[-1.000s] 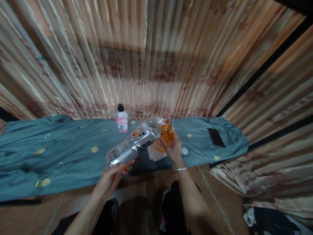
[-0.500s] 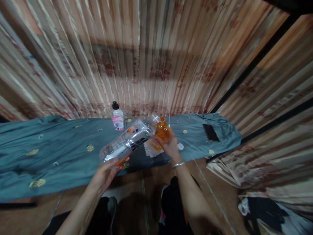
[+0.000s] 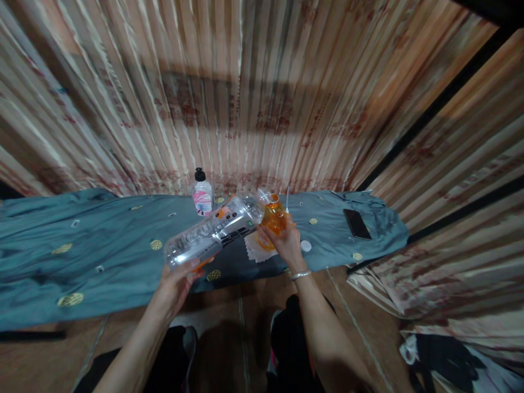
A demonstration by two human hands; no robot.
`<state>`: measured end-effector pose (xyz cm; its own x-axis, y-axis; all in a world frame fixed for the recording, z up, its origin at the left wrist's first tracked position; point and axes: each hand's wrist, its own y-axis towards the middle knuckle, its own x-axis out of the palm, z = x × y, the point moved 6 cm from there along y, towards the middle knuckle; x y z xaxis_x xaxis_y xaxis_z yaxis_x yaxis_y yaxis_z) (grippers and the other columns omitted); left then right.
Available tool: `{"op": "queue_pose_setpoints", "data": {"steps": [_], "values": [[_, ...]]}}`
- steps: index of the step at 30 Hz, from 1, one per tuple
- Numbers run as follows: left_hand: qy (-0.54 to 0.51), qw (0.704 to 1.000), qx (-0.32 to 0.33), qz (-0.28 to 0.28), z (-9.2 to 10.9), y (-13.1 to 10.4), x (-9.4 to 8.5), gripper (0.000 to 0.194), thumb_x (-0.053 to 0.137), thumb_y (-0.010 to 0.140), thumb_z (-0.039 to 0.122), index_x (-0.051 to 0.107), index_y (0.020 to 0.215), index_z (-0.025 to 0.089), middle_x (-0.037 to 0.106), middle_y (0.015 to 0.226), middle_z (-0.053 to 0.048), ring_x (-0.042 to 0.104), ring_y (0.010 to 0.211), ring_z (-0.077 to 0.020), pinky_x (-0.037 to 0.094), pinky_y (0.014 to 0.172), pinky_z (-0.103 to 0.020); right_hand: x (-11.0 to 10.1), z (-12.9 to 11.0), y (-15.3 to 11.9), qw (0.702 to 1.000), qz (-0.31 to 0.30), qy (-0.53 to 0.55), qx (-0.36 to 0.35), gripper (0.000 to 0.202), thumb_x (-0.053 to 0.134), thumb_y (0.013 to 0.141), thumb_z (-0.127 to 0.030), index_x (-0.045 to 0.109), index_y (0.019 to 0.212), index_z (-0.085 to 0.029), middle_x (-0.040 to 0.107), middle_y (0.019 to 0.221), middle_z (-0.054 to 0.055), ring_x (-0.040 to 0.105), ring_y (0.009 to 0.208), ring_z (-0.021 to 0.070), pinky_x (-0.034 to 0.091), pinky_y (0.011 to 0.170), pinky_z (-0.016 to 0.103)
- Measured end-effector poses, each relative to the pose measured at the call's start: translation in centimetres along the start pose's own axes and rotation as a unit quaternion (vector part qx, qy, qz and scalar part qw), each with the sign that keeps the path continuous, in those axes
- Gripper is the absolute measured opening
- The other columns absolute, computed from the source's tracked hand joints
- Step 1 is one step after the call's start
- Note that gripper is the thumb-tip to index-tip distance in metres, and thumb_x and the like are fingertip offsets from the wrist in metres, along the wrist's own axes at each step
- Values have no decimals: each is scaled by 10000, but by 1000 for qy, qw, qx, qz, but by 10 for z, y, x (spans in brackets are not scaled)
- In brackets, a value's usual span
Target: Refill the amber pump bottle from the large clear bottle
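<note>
Likely pouring: the left hand holds a tilted clear bottle, its neck beside the orange bottle grasped by the right hand (2 bottles over the desk); next calls for steady aim.

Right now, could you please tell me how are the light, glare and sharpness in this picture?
Head view: dim light, with a shadow-like dark band across the pleated curtain; head view: pale glare along the clear plastic bottle; head view: soft detail, small print on the pink-labelled bottle unreadable.

One bottle is orange, the cloth yellow-patterned teal.
</note>
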<state>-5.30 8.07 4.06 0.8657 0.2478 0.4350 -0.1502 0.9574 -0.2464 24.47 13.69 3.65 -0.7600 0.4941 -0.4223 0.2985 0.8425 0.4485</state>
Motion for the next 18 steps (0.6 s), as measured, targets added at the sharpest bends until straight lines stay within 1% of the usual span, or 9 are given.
{"op": "queue_pose_setpoints", "data": {"steps": [4,8,10,13,16,18], "values": [[-5,1000,15,-14,2,5,-7,729,978,478,243,732,1160,181,827,920,-68,769,698,-235,557,536,-247,1,-2,0,1000,1,3,5,574,852,789,-453,656,1260,-188,820,1119,116,806,1004,323,655,861,422],[-6,999,39,-10,8,6,-7,720,970,471,261,725,1143,182,820,890,-65,759,674,-234,542,520,-247,2,-4,-1,1000,4,2,1,589,847,799,-464,655,1281,-185,822,1119,121,809,985,324,657,839,422],[-6,998,70,-3,15,3,-4,685,951,468,275,736,1112,182,808,861,-53,737,638,-219,512,484,-232,2,-4,-1,1000,6,8,-3,605,839,806,-468,647,1304,-183,819,1141,125,806,1001,323,657,854,428],[1,994,108,-16,23,1,2,692,924,496,276,730,1155,201,804,895,-48,719,624,-203,486,462,-221,3,-3,0,1000,4,17,-4,621,826,815,-471,637,1330,-180,808,1187,130,796,1053,322,650,913,448],[8,991,129,-20,27,1,3,730,918,508,270,714,1207,216,802,942,-51,710,650,-196,493,462,-215,3,-2,1,1000,1,21,-5,624,822,817,-458,632,1341,-179,798,1225,134,783,1102,320,635,972,463],[9,990,140,-15,27,3,1,735,926,495,272,717,1198,217,797,947,-53,697,677,-193,505,465,-212,3,-1,1,1000,0,22,-3,629,826,812,-447,628,1346,-180,796,1233,136,779,1116,323,631,983,463]]}}
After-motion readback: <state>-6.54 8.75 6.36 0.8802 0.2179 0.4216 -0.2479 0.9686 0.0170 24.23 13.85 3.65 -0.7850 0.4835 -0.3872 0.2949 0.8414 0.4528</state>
